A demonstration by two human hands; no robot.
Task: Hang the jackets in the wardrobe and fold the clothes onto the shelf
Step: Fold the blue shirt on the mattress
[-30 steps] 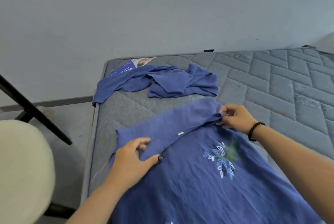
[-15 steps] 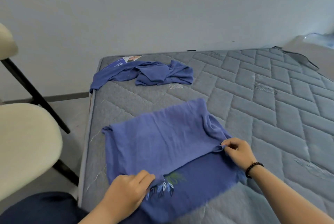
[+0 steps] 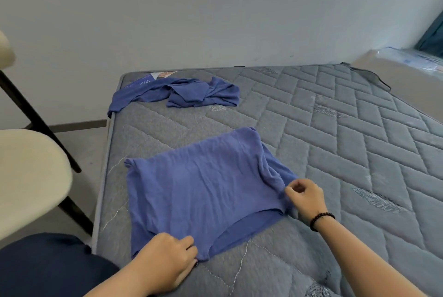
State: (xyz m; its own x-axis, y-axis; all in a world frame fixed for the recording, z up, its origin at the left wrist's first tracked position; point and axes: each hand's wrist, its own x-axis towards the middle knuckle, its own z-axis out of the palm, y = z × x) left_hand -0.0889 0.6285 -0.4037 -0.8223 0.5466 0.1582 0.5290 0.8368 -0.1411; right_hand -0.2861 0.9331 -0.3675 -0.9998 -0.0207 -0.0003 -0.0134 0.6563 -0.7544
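Left hand (image 3: 165,262) grip: pinching near hem of folded blue-violet cotton garment (image 3: 201,188) at 6 o'clock. Right hand (image 3: 305,198) grip: fingers curled at its 3 o'clock corner; can't tell if cloth is caught. Garment lies mid grey quilted mattress (image 3: 347,152). Crumpled blue top (image 3: 182,95) at 11 o'clock hides most of printed blue label (image 3: 143,80); text unreadable. Cream chair (image 3: 26,172) cropped left. Plain grey wall (image 3: 215,8).

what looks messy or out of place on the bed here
The second blue garment lies crumpled near the mattress's far left corner, one end hanging over the edge. The blue top being folded lies fairly flat.
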